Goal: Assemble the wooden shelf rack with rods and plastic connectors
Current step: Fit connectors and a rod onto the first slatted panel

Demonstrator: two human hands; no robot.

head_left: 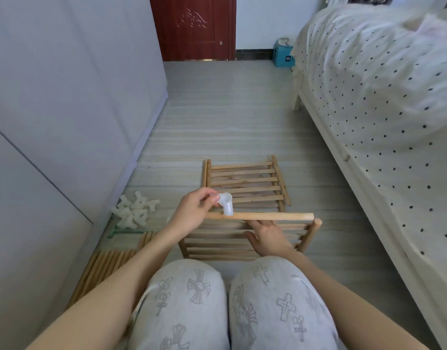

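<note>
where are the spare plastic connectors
In the head view, the spare connectors lie piled on the floor at the left by the wardrobe, beyond the rods.

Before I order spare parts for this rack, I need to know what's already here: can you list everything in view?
Plastic connector: one, translucent white, pinched in the left hand above the rod.
Wooden rod: one, light wood, held level over the near panel.
Near slatted panel: one, light wood, in front of the knees.
Far slatted panel: one, light wood, flat on the floor.
Spare connectors: a pile, count unclear, white, floor by the wardrobe.
Spare rods: a bundle, light wood, floor at left.
Bed: one, cream with dark dots, right.
Door: one, dark red, far wall.
Box: one, teal, beside the bed.
Left hand: grips the connector.
Right hand: fingers under the rod.
</note>
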